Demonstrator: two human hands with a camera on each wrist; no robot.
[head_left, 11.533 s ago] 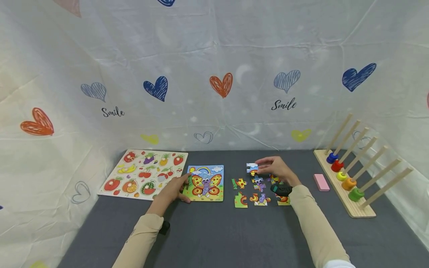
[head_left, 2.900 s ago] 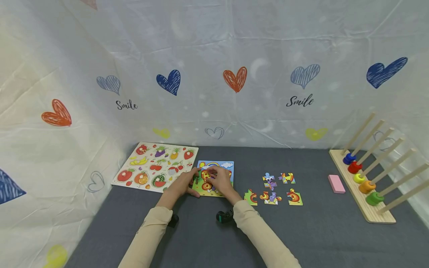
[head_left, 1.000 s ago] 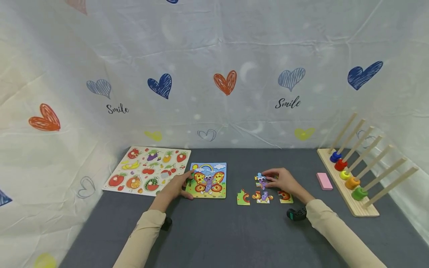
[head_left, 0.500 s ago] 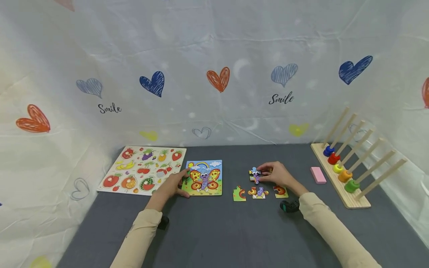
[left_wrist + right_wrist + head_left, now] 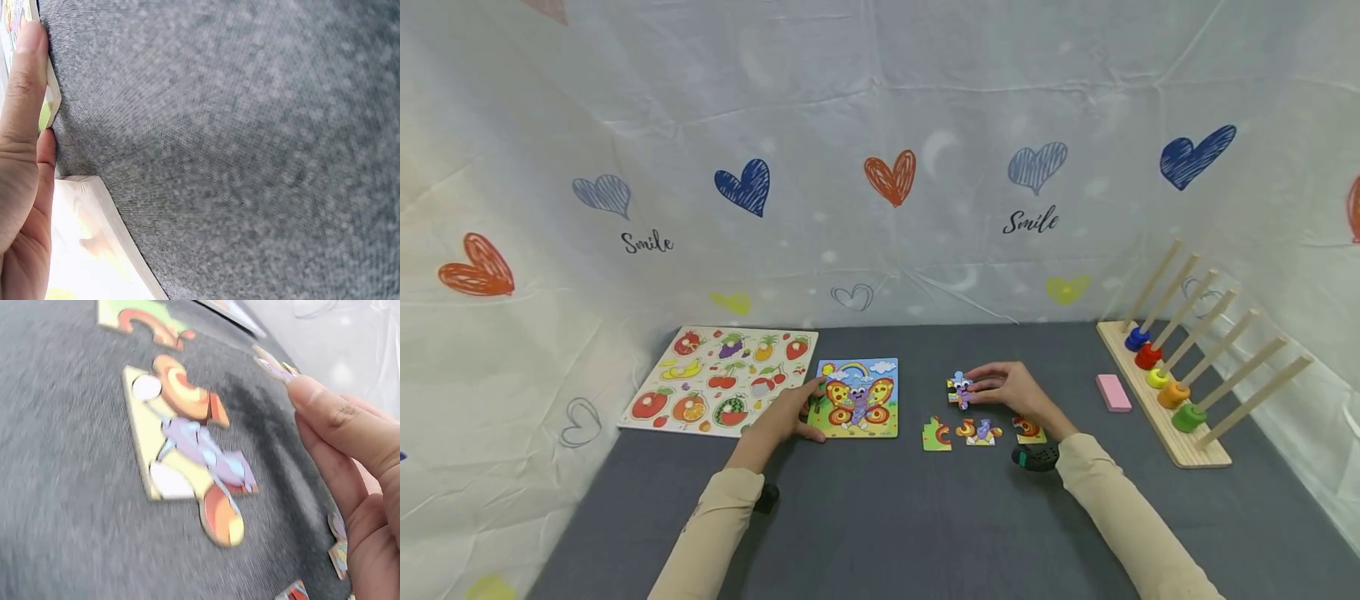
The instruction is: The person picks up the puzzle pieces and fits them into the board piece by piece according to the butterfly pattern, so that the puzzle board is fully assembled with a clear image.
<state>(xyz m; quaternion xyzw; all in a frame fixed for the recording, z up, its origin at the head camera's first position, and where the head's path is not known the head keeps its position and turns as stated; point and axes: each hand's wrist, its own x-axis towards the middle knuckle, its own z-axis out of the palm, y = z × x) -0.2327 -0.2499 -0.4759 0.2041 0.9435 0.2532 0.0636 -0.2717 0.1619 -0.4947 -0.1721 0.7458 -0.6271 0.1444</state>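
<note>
My right hand [image 5: 1018, 393] pinches a jigsaw piece [image 5: 958, 393] with a purple butterfly face between thumb and fingers. The right wrist view shows that piece [image 5: 275, 365] raised off the cloth, nearly edge-on. Below it lie a green corner piece [image 5: 936, 435], a butterfly-foot piece [image 5: 978, 432] and an orange-ringed corner piece [image 5: 1028, 430], which is partly covered by the right hand. Further left is the butterfly puzzle board [image 5: 859, 404], lying flat. My left hand [image 5: 782, 414] holds its left side, the thumb [image 5: 28, 69] at the near edge.
A white fruit puzzle board [image 5: 745, 350] lies beyond the left hand, close against the butterfly board. To the right are a pink block [image 5: 1113, 392] and a wooden peg stand [image 5: 1180, 425] with coloured rings and tall pegs. A printed curtain [image 5: 880, 275] hangs behind the dark cloth.
Compared with one second ago, the butterfly-face piece has come off the table and moved left in my right hand. Earlier, the upper pieces left the group on the right. My left hand stays at the board.
</note>
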